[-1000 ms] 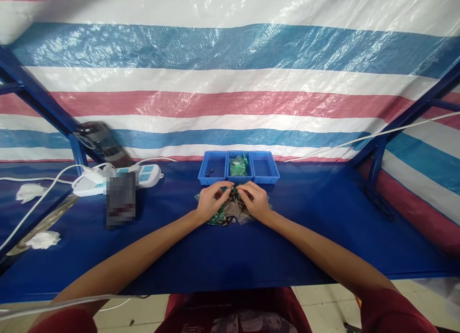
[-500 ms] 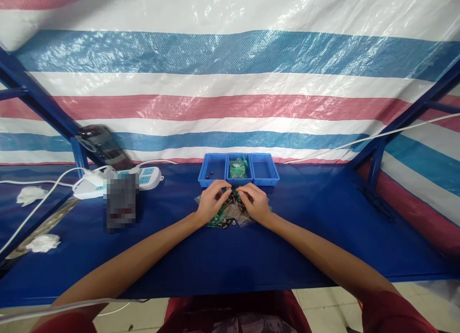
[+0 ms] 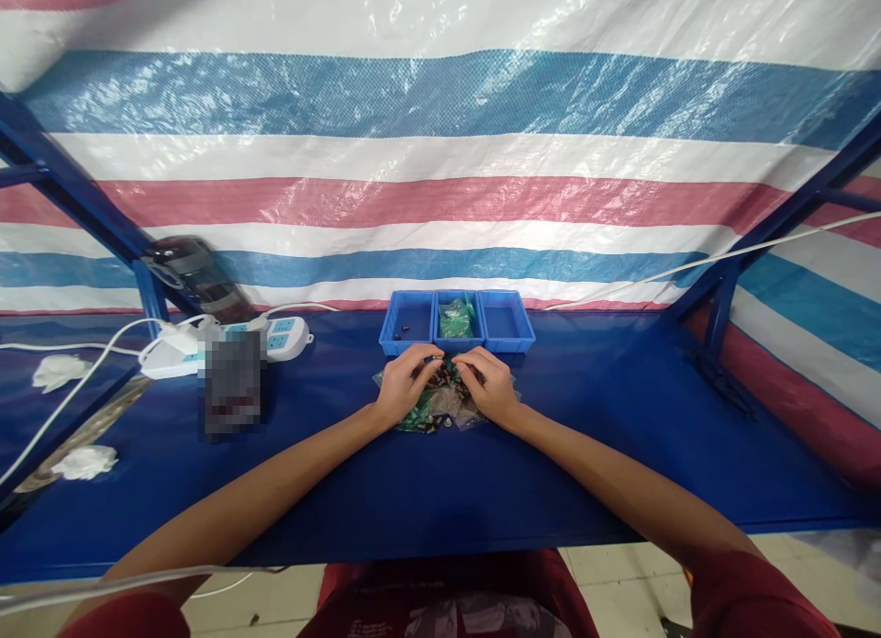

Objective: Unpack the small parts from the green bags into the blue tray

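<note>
Over a pile of small dark metal parts and plastic bags (image 3: 446,401), my left hand (image 3: 407,381) pinches a small metal part (image 3: 437,358) between thumb and fingertips. Facing it from the right, my right hand (image 3: 490,386) has its thumb and fingers pinched together; what it holds is too small to name. Just behind the hands stand three joined blue bins. The left bin (image 3: 407,344) holds a few small dark parts, the middle bin (image 3: 459,343) has green plastic bags (image 3: 455,319) in it, and nothing shows in the right bin (image 3: 507,344).
A white power strip (image 3: 293,337) with cables and a dark pixelated object (image 3: 234,381) lie to the left. Behind them leans a dark bottle (image 3: 199,275). Crumpled white tissues (image 3: 86,462) are at the far left. Blue frame posts (image 3: 719,312) flank the blue table (image 3: 619,436).
The view has shifted very slightly. Both hands stay nearly in place over the pile, still pinched.
</note>
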The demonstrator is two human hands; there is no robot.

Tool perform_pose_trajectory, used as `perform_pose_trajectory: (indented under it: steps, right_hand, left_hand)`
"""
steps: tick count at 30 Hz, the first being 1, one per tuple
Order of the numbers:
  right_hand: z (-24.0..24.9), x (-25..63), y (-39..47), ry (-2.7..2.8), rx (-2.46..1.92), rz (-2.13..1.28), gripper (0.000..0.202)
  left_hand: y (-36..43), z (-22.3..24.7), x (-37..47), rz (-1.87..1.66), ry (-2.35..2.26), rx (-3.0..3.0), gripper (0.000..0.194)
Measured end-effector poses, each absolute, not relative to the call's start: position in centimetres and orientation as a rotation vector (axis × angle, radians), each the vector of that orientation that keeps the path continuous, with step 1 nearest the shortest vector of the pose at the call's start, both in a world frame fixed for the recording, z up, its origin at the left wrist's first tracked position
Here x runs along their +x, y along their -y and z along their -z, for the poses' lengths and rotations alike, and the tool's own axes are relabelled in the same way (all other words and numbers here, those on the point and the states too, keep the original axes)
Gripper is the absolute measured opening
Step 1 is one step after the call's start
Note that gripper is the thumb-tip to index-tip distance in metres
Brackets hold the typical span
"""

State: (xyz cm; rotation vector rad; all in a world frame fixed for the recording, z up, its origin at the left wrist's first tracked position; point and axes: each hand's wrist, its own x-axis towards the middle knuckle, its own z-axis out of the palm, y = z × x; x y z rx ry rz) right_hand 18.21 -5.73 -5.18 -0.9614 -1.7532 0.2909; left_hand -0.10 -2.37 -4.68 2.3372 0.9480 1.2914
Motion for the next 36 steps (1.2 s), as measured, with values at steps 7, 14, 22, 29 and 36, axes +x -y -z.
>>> perform_pose_trajectory:
  steps: [7,14,22,29,36]
  right_hand:
    - [5.28,18.21,5.68,1.753,-0.961,-0.289,0.022]
    - [5.63,18.16,5.63,1.77,-0.939,-0.28,0.018]
    - [5.8,18.11,5.47,1.795,-0.925,-0.259,0.019]
    - [6.03,18.1,5.37,1.814,-0.919,-0.254,0.019]
    - [5.87,18.05,5.4,1.82,-0.873,-0.259,0.017]
  left_hand:
    - [2.27,5.21,0.01,-1.276,-0.981,2.265,0.025]
    - [2.24,5.55,-0.06,-1.225,-0.962,2.219,0.029]
    - [2.41,5.31,-0.09,-1.171,-0.971,2.237,0.03]
    - [2.33,5.61,-0.12,-1.212,-0.955,2.291,0.026]
    - [2.35,5.47,-0.18,-1.217,-0.946,2.341,0.026]
